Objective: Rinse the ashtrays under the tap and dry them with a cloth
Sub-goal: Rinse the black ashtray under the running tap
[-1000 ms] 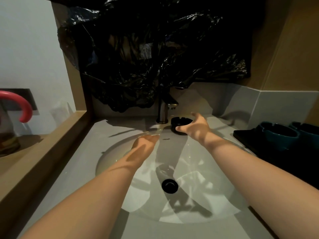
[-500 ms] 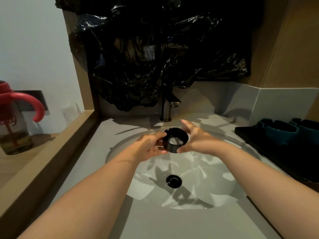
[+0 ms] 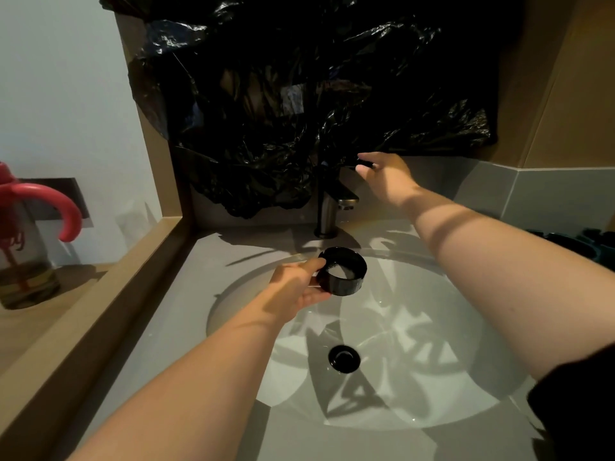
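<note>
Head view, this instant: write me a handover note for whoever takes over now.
Left hand: grips the black ashtray by its side, open side up, over the sink just below the tap.
Right hand: up at the tap lever, fingertips pinching it.
Done: ashtray is in place under the spout. Something pale shows inside it, and no stream is visible.
Left: rinse, then dry. No cloth is in view. Dark teal dishes at the right edge, possibly more ashtrays, still wait.
</note>
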A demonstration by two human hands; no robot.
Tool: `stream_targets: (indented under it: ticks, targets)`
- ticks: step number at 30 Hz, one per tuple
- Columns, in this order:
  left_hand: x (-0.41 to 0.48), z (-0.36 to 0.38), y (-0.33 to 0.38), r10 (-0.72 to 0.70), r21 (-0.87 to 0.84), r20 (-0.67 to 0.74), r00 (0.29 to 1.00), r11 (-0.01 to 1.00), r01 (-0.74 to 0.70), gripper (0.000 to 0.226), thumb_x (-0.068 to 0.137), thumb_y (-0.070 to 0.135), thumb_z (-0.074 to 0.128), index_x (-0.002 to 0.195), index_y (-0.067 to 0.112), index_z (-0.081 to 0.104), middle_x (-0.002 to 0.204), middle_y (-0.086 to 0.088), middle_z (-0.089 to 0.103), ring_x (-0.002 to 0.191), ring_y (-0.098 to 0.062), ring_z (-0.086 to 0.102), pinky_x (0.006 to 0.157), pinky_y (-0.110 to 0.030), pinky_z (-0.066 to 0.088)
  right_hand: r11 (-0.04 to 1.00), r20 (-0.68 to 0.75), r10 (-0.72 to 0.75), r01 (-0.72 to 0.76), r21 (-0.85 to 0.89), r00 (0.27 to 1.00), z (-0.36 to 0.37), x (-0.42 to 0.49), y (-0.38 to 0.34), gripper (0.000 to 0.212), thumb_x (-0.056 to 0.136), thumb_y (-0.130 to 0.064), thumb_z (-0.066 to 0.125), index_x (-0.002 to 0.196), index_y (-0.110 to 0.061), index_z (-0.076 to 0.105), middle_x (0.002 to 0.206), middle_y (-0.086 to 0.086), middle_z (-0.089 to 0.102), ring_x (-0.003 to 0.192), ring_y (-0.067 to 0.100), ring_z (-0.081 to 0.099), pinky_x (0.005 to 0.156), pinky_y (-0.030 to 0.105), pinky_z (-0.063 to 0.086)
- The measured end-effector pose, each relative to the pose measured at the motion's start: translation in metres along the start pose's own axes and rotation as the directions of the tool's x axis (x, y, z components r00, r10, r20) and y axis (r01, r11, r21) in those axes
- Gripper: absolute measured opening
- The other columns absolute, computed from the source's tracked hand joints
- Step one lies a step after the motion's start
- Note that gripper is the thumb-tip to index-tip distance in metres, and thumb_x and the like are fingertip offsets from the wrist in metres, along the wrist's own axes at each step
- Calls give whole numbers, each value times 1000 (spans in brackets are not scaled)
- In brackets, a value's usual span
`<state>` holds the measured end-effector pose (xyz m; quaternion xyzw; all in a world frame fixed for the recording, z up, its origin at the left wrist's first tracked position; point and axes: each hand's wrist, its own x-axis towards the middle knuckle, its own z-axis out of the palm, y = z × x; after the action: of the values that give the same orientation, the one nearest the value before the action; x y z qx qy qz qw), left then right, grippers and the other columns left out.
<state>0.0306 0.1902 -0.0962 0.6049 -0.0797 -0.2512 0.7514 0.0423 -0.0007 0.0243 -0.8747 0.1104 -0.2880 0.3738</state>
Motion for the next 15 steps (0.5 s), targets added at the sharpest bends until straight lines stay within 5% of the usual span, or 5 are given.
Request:
stream_targets:
  ticks: [7, 11, 15]
  targets:
    - [0, 5, -1, -1, -10, -19, 1000, 1000, 1, 6, 93, 19, 60, 95, 13, 61, 114, -21, 62, 95, -33, 67, 55, -28, 58, 998, -52, -37, 34, -60, 998, 14, 13, 5, 27, 95, -20, 54, 119, -19, 66, 123, 8, 64, 113, 28, 59, 101, 36, 46]
    - [0, 5, 0, -2, -13, -33, 999, 1000, 1, 6, 93, 20, 60, 94, 14, 61, 114, -22, 62, 91, -31, 68, 57, -28, 59, 994, -60, -36, 30, -104, 998, 13, 18, 2, 28, 95, -8, 52, 118, -14, 67, 127, 7, 62, 120, 21, 54, 99, 19, 37]
    - [-2, 5, 1, -8, -18, -42, 999, 1000, 7, 9, 92, 20, 62, 96, 12, 60, 115, -23, 62, 88, -30, 69, 54, -27, 58, 994, -82, -25, 16, -108, 996, 14, 19, -1, 30, 96, -6, 50, 120, -12, 66, 127, 8, 60, 119, 21, 55, 95, 19, 37]
